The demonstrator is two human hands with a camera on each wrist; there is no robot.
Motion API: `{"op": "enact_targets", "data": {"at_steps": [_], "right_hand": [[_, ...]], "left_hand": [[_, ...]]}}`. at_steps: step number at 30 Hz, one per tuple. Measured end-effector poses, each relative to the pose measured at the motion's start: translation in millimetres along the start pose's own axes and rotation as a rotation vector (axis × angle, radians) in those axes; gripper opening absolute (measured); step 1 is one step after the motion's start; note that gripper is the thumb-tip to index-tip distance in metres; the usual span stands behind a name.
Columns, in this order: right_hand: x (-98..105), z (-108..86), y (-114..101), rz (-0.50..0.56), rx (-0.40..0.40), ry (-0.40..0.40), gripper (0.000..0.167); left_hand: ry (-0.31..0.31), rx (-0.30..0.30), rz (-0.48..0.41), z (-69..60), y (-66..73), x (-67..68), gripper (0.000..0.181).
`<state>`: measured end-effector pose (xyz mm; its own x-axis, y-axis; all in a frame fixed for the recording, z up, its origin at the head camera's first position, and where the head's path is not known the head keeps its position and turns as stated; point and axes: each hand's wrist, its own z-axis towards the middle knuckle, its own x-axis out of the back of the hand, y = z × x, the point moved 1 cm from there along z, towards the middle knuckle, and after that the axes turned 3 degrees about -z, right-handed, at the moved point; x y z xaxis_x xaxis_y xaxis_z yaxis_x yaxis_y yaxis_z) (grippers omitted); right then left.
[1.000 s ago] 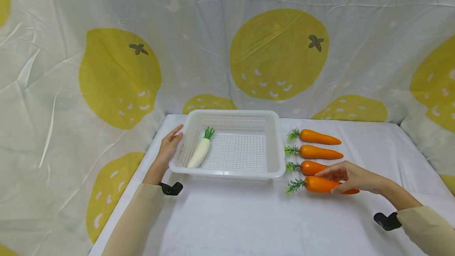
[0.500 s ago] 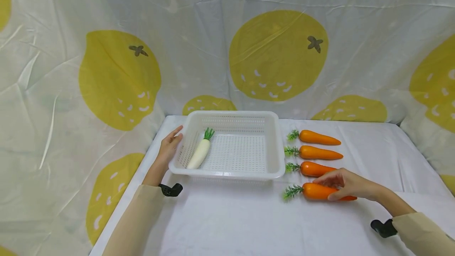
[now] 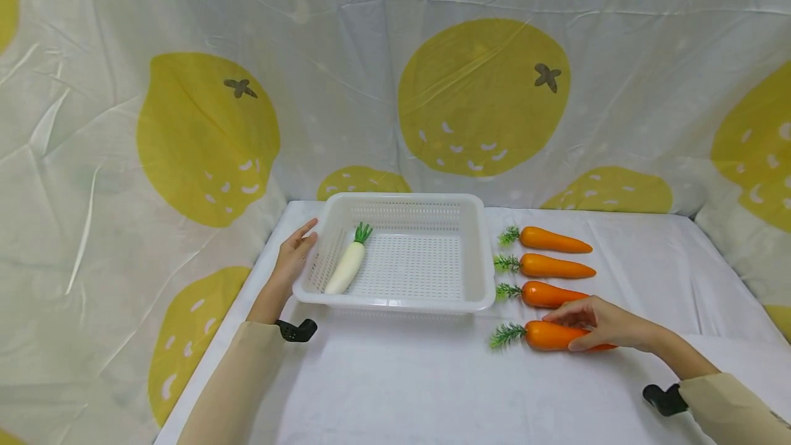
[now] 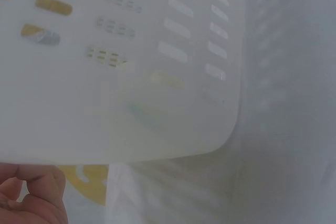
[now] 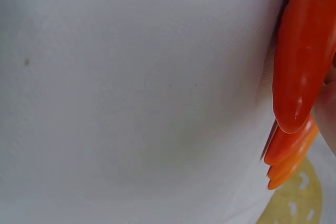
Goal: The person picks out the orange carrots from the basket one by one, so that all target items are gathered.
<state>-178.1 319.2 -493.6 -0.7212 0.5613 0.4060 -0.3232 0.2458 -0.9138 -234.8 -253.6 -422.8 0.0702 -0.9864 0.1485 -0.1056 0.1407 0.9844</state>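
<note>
In the head view my right hand (image 3: 604, 325) pinches the nearest orange carrot (image 3: 546, 335) between thumb and fingers. The carrot lies low at the table, its green leaves pointing left; the right wrist view shows its tip end (image 5: 302, 66) close up. Behind it in a column lie three more carrots: the near one (image 3: 545, 294), the middle one (image 3: 556, 266) and the far one (image 3: 553, 239). My left hand (image 3: 293, 256) rests against the left side of a white perforated basket (image 3: 393, 304), thumb and forefinger extended. A white radish (image 3: 347, 266) with green leaves lies inside at the left.
White cloth (image 3: 432, 376) covers the table. A lemon-printed curtain (image 3: 346, 88) hangs behind and to the left. The basket stands just left of the carrots' leaves, near the back edge.
My right hand has brought the nearest carrot slightly toward me and left, widening its gap from the other carrots. The left hand and the basket stay put.
</note>
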Motion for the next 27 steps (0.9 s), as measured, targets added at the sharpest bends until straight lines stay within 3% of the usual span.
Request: {"op": "enact_targets", "data": {"at_steps": [10,18,27], "right_hand": [[1.5,-1.2,-0.2,-0.03,0.005,0.01,0.042],[4.3,-3.7,-5.7,-0.046,-0.026,0.034,0.042],[11.2,-8.3,-7.6,-0.054,-0.034,0.072,0.04]], "left_hand": [[-0.012,0.003,-0.01,2.9,-3.4,0.1,0.05],[0.0,-0.006,-0.019,22.5,-32.1,7.6,0.052],[-0.014,0.026,-0.095,24.3,-32.8,10.1,0.053]]}}
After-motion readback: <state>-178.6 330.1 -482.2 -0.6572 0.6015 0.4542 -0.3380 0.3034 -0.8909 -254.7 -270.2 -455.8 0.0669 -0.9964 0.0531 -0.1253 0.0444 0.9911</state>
